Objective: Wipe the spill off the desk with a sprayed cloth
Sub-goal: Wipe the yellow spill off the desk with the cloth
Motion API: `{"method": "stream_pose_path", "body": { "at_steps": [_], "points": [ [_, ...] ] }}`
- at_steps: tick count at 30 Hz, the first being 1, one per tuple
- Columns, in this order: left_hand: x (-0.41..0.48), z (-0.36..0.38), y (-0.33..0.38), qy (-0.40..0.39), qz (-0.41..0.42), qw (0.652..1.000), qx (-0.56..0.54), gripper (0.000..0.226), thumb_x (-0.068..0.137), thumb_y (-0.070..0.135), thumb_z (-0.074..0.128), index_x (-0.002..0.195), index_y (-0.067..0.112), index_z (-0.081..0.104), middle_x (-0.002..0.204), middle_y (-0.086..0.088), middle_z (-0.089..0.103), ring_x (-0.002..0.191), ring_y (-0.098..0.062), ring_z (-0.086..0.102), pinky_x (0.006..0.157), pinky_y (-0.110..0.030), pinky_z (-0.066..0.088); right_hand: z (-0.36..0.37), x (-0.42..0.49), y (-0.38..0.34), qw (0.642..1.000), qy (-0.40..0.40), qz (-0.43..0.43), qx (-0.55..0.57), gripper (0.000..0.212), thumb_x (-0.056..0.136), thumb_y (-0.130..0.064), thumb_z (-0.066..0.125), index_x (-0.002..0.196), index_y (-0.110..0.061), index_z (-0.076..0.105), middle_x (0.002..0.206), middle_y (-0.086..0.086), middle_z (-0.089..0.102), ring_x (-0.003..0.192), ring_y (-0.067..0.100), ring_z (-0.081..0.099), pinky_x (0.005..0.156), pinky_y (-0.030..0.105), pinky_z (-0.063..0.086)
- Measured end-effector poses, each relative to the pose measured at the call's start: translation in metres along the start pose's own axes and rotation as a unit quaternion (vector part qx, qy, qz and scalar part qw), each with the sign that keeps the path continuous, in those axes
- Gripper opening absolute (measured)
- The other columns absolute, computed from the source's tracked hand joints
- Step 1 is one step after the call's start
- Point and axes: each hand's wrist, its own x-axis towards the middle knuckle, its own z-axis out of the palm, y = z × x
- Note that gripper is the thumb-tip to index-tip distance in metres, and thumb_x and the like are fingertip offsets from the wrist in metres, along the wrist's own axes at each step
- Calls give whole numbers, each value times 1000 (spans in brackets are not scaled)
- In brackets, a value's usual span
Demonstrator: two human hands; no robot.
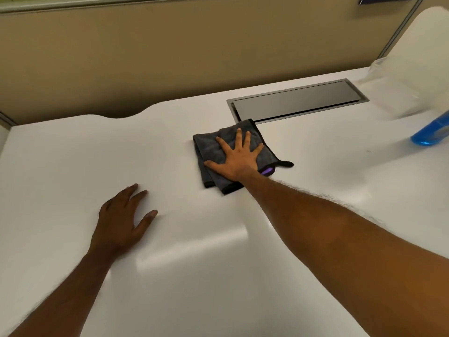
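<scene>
A folded grey cloth [209, 152] with black edging and a purple tag lies on the white desk [315, 166], just in front of the cable hatch. My right hand [237, 158] presses flat on the cloth, fingers spread, arm stretched across from the right. My left hand [124, 220] rests palm down on the bare desk nearer to me, holding nothing. A blue spray bottle [431, 135] lies blurred at the right edge. I cannot make out a spill on the surface.
A grey metal cable hatch [297, 100] is set into the desk behind the cloth. A white, blurred object [413, 69] stands at the far right beside the bottle. A beige partition wall [170, 57] runs along the back.
</scene>
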Motion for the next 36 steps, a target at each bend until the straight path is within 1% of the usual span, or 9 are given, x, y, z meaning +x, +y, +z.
{"method": "stream_pose_path", "body": {
  "at_steps": [9,14,18,22,25,27,29,33,36],
  "points": [
    [-31,-12,-56,13,-21,1000,2,85,87,75,21,135,13,55,149,-13,47,136,-32,45,109,-52,37,13,-9,-101,999,-8,-37,-1,97,70,-93,26,152,-47,3,162,18,-17,147,45,-16,105,78,-7],
    [-41,-11,-86,30,-29,999,-2,73,87,66,33,137,17,53,150,-11,45,138,-30,42,110,-50,32,30,-27,-164,998,-3,-68,-4,97,69,-94,23,152,-47,5,162,18,-16,146,45,-17,104,78,-9],
    [-49,-10,-106,43,-56,997,-29,76,87,67,34,140,16,48,152,-11,43,140,-29,40,112,-47,29,47,-58,-210,993,-3,-114,-22,97,68,-94,20,151,-47,5,162,19,-17,146,46,-17,103,78,-11],
    [-57,-13,-116,43,-68,995,-50,79,86,68,31,142,14,46,153,-12,42,141,-30,38,114,-47,27,53,-94,-210,988,10,-150,-24,92,70,-93,21,150,-50,9,163,16,-15,147,42,-17,104,77,-9],
    [-58,-12,-112,34,-67,996,-50,79,86,68,29,142,15,47,154,-11,41,142,-29,36,116,-47,24,58,-121,-173,986,39,-164,-5,88,71,-92,24,148,-53,12,164,14,-8,149,38,-13,106,77,-6],
    [-63,-12,-110,31,-66,996,-49,78,87,69,28,142,17,46,155,-10,39,143,-28,34,117,-47,22,57,-136,-147,988,50,-143,-1,86,71,-93,23,147,-56,10,165,12,-6,150,36,-12,107,77,-5],
    [-69,-11,-106,29,-62,996,-55,78,87,70,26,142,17,46,156,-9,38,144,-26,33,118,-47,20,50,-136,-135,993,40,-111,-4,87,69,-95,21,147,-57,8,165,11,-8,150,36,-13,107,76,-5],
    [-73,-10,-95,27,-61,995,-79,78,86,69,27,143,18,44,156,-9,37,144,-27,32,118,-49,21,42,-125,-166,997,-9,-76,-13,94,67,-95,23,149,-53,5,163,13,-18,147,41,-20,105,78,-9],
    [-74,-12,-88,46,-45,994,-93,74,87,64,35,134,10,51,149,-16,45,138,-32,41,112,-51,31,57,-152,-200,990,-5,-138,-7,94,69,-93,28,151,-49,9,163,13,-15,146,43,-19,104,78,-7]
  ]
}}
